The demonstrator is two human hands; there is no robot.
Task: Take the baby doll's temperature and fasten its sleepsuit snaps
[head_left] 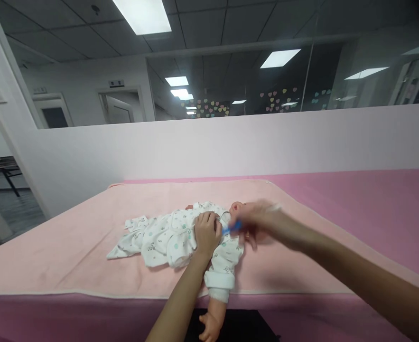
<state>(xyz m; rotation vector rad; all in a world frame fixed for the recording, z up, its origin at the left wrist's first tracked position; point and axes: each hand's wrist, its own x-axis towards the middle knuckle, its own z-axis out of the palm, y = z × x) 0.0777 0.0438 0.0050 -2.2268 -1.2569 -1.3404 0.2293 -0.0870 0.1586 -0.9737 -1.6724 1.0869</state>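
A baby doll (175,237) in a white printed outfit lies on its back, head to the right. My left hand (206,232) rests over its chest, fingers curled, thumb apart from them. What that hand holds, if anything, is hidden. Near the doll's head (236,207), my right hand (257,221) is smeared by motion and closed on a slim blue object (233,228). One end of this object points toward my left thumb; blur hides its kind. The right hand partly covers the doll's face. The doll's near arm (214,311) hangs over the front edge.
A peach blanket (88,256) lies under the doll on a pink surface (373,209). Behind stands a low white wall (230,147) with glass above it. A dark object (246,327) is below the front edge. At far left there is a table (3,168) with stacked items.
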